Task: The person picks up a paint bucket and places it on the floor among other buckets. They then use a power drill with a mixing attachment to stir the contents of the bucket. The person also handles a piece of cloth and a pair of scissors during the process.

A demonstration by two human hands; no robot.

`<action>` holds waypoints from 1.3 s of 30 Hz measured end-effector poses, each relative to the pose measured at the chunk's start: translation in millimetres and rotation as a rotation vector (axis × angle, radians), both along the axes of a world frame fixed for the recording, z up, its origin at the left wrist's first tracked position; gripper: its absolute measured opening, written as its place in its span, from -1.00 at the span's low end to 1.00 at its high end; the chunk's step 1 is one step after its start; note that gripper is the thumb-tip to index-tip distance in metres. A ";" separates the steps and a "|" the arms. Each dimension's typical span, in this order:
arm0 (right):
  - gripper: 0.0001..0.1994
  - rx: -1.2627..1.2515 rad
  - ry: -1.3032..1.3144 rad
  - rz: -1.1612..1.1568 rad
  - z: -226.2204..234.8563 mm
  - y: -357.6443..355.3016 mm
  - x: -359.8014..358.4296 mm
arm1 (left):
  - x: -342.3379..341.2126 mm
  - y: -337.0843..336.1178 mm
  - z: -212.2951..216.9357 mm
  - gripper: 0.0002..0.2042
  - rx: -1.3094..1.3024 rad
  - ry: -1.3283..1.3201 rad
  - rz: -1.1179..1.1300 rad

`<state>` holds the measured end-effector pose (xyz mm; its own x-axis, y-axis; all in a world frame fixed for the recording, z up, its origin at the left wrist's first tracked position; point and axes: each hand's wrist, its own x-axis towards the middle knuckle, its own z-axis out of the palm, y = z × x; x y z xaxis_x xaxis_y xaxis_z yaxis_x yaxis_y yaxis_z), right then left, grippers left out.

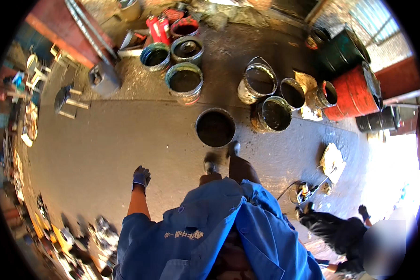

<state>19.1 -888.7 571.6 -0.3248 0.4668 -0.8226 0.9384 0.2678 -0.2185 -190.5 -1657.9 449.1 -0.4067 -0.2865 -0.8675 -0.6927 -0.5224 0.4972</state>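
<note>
My left hand (141, 176), in a dark glove, hangs out to the left of my body above the floor. Its fingers are curled in, with nothing visible in them. My right hand is out of sight; the blue jacket (205, 210) hides that side. Just ahead of my boots (234, 148) stands a round bucket (197, 130), dark inside, and no hand touches it. Farther forward and right, a light bucket with a wire handle (246, 93) and a dark-stained bucket (259, 120) hold dark contents.
Several stained buckets (185, 95) and red fire extinguishers (158, 29) stand at far left of centre. A stool (63, 99) and a grey jerrycan (105, 80) are left. Red (352, 95) and green drums (340, 55) lie far right. A co-worker in black (333, 228) bends at lower right.
</note>
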 end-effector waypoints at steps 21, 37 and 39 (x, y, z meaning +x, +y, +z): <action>-0.68 -0.104 -0.028 -0.103 -28.1 -4.8 36.9 | 7.8 71.1 84.6 -0.60 -0.113 -0.213 -0.177; -0.80 -0.399 0.083 -1.190 -155.5 21.2 264.9 | -114.0 276.2 79.3 -0.71 0.142 -0.196 -0.609; -0.74 -0.526 0.076 -1.115 -142.9 -5.4 243.2 | -135.2 284.9 100.1 -0.91 -0.015 -0.177 -0.677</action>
